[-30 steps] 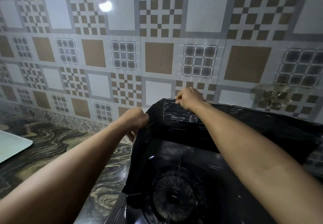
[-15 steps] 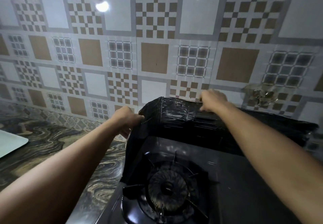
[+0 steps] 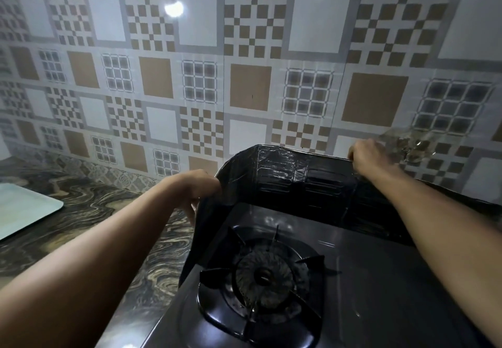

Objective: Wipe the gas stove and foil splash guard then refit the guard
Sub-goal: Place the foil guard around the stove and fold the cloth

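My left hand [image 3: 202, 188] pinches the foil splash guard [image 3: 293, 181] at its left bend, and my right hand [image 3: 370, 157] is clamped on its top rim further right. The guard stands upright along the gas stove's [image 3: 366, 279] back edge, long axis parallel to the tiled wall [image 3: 250, 62]. Its left wing folds toward me beside the burner [image 3: 262, 277], so I judge seating needs a downward press.
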`<state>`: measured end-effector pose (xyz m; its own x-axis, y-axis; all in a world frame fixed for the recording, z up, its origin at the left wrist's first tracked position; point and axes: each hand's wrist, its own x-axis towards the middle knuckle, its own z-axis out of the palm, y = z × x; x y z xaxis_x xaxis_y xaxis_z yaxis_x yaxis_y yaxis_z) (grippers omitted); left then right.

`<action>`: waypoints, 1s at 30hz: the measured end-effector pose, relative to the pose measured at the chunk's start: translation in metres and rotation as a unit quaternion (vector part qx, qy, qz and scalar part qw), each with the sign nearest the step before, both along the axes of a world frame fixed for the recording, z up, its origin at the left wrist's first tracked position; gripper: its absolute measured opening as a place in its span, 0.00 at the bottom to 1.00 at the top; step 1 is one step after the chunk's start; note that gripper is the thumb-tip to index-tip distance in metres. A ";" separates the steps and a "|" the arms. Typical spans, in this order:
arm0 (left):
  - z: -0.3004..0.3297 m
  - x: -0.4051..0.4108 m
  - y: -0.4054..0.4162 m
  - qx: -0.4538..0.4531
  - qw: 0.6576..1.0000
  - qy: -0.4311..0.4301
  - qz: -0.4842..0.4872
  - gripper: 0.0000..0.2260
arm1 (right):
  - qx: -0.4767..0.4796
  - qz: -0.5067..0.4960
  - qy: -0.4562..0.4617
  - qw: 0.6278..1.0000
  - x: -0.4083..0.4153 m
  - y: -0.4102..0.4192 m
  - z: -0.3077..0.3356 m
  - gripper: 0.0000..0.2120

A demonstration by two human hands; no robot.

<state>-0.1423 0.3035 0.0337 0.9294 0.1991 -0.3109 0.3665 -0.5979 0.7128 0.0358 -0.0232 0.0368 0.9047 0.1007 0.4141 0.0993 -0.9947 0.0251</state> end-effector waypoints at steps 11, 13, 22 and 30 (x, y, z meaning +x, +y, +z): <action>-0.009 -0.010 -0.009 -0.031 0.999 -0.028 -0.006 0.07 | 0.039 0.132 0.057 0.989 -0.025 0.096 0.008 0.20; -0.010 -0.011 -0.009 -0.034 0.999 -0.028 -0.008 0.07 | 0.068 0.225 0.082 0.969 -0.027 0.132 0.008 0.27; -0.017 -0.017 0.003 -0.051 0.997 -0.061 0.011 0.08 | -0.079 0.293 -0.015 0.953 -0.016 0.216 -0.019 0.20; -0.016 -0.022 0.011 -0.045 0.995 -0.081 0.047 0.11 | -0.091 0.323 -0.026 0.942 -0.008 0.232 -0.035 0.32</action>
